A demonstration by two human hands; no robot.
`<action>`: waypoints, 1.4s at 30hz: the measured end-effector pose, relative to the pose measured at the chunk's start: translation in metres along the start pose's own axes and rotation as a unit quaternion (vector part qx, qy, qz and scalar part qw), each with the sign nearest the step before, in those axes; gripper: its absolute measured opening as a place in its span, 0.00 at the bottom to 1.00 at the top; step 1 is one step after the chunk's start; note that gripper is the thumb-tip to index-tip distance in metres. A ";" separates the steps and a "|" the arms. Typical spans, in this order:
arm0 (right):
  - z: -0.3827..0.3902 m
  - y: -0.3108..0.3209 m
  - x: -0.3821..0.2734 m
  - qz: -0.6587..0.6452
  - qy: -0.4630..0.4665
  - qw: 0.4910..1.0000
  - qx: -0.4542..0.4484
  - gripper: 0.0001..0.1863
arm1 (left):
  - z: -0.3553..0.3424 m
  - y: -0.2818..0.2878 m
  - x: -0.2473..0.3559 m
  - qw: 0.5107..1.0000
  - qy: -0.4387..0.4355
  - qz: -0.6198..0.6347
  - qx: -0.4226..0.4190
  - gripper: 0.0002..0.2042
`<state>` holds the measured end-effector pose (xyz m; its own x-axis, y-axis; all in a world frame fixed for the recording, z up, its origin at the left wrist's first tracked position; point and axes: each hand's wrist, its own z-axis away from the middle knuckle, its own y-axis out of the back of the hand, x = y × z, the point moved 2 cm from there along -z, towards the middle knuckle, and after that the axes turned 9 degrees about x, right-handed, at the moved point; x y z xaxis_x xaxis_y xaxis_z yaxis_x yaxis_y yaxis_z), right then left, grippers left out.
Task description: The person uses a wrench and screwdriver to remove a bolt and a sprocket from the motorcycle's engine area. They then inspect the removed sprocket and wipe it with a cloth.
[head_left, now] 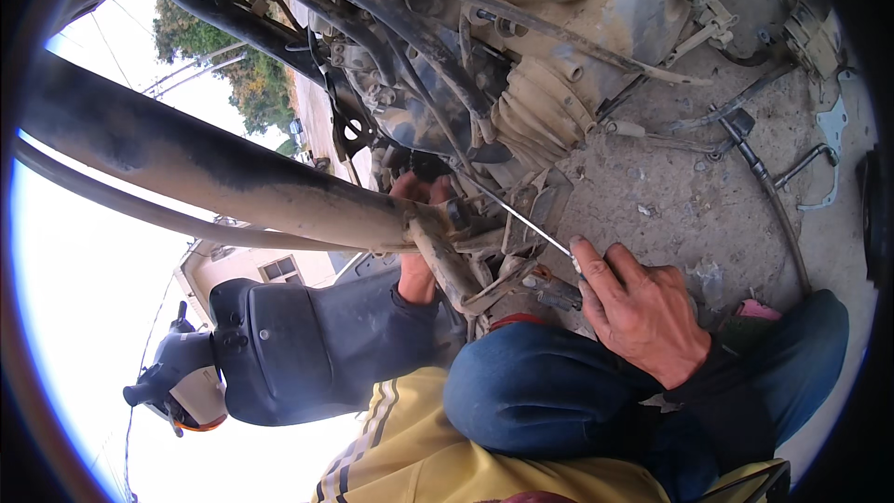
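Observation:
My right hand is closed in a pinch around the near end of a thin shiny metal rod. The rod slants up and left to the dirty machine; my fingers cover its end, so its exact kind is unclear. Behind the thick dusty frame tube, my left hand reaches up with fingers curled against a dark part. The tube and a metal bracket hide much of that hand, and what it grips cannot be made out. Right of the rod's far end sits a ribbed, dust-covered rubber boot.
Dusty hoses and a large casing fill the top. On the concrete ground at right lie a long-handled metal tool, a pale blue gasket and a pink scrap. My bent knee is close below. A scooter stands at left.

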<state>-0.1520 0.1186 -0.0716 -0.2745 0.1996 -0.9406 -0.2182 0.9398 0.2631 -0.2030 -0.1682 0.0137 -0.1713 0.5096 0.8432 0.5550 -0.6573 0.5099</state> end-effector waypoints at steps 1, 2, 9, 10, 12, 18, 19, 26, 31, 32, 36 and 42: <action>0.000 0.000 0.000 0.000 0.000 1.000 -0.002 0.28 | 0.001 -0.001 0.001 1.000 0.001 0.006 -0.004 0.22; 0.000 0.001 0.001 0.000 -0.001 1.000 0.001 0.28 | 0.000 -0.004 0.002 1.000 0.002 0.013 -0.010 0.23; 0.002 0.017 -0.007 -0.013 -0.024 1.000 -0.003 0.28 | -0.002 -0.004 0.003 0.983 -0.147 -0.101 -0.042 0.22; 0.004 0.018 -0.008 -0.018 -0.031 0.999 0.000 0.29 | -0.003 -0.004 0.003 0.977 -0.167 -0.130 -0.040 0.22; 0.002 0.017 -0.007 -0.028 -0.026 0.999 0.004 0.29 | -0.004 -0.003 0.003 0.978 -0.149 -0.145 -0.033 0.21; -0.001 0.004 -0.002 -0.040 0.001 0.999 0.022 0.28 | 0.004 -0.008 0.017 0.999 0.000 0.011 -0.037 0.21; 0.000 0.003 -0.002 -0.043 0.003 0.999 0.028 0.28 | 0.003 -0.004 0.013 0.999 -0.006 0.010 -0.033 0.21; -0.004 -0.003 0.005 -0.097 -0.005 0.995 0.013 0.26 | -0.007 0.007 -0.005 0.994 -0.079 -0.007 -0.081 0.23; -0.005 -0.011 0.013 -0.331 -0.057 0.942 0.017 0.26 | -0.020 0.018 -0.011 0.988 -0.056 -0.012 -0.141 0.23; -0.004 -0.014 0.014 -0.344 -0.057 0.937 0.026 0.27 | -0.022 0.020 -0.012 0.986 -0.053 -0.028 -0.154 0.24; -0.007 -0.005 0.010 -0.256 -0.041 0.966 0.017 0.25 | -0.017 0.013 -0.005 0.986 -0.055 -0.003 -0.156 0.24; -0.013 0.014 0.007 -0.121 -0.022 0.992 -0.015 0.24 | -0.010 0.014 -0.009 0.989 -0.099 -0.020 -0.108 0.26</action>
<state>-0.1693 0.1291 -0.0713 -0.1699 -0.0181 -0.9853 -0.3014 0.9529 0.0345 -0.2017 -0.1870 0.0149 -0.0152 0.6224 0.7825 0.3608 -0.7265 0.5849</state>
